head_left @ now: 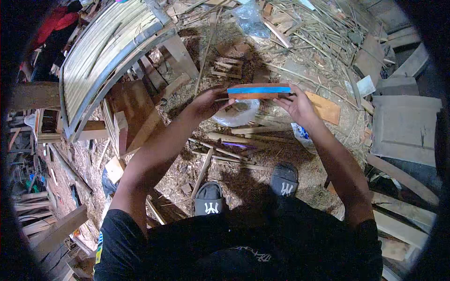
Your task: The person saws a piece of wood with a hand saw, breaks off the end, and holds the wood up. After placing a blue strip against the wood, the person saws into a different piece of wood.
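Note:
Both my hands grip a short reddish-brown wooden block (255,96) with a bright blue band along the side facing me. It is held level above the littered ground, about at arm's length. My left hand (213,101) is closed on its left end, with the fingers partly in shadow. At the right end, my right hand (296,104) pinches it between thumb and fingers. Under the block lies a clear plastic bag or wrap (239,114), partly hidden by it. A flat orange-brown board (326,108) rests on the ground just beyond my right hand.
A curved slatted wooden piece (103,51) stands at the upper left, near a brown board (133,114). Wood strips and shavings cover the ground around my sandals (208,199). Panels and planks (405,126) are stacked at right. A person in red (56,23) is at far upper left.

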Action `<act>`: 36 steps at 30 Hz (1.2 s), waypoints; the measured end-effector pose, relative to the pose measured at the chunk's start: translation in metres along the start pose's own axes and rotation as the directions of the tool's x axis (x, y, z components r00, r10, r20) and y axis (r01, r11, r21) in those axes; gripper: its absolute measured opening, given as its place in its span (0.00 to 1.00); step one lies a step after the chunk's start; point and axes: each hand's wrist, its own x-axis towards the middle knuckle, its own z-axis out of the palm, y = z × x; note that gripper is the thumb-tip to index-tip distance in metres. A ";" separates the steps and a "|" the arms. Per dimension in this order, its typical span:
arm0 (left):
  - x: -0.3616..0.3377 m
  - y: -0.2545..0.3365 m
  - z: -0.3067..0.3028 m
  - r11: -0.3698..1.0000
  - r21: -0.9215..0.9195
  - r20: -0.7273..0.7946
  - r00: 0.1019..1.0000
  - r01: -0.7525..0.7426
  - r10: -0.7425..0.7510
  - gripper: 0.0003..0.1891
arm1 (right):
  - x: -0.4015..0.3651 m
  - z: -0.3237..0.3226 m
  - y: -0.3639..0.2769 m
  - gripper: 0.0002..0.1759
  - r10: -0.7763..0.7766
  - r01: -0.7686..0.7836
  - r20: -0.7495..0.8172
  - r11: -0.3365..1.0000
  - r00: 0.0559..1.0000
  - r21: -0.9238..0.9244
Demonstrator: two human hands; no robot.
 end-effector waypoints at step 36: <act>-0.025 0.046 0.034 0.593 0.724 0.137 0.916 -0.352 0.377 0.28 | -0.009 0.011 -0.031 0.29 -0.115 0.320 0.331 0.665 0.937 -0.675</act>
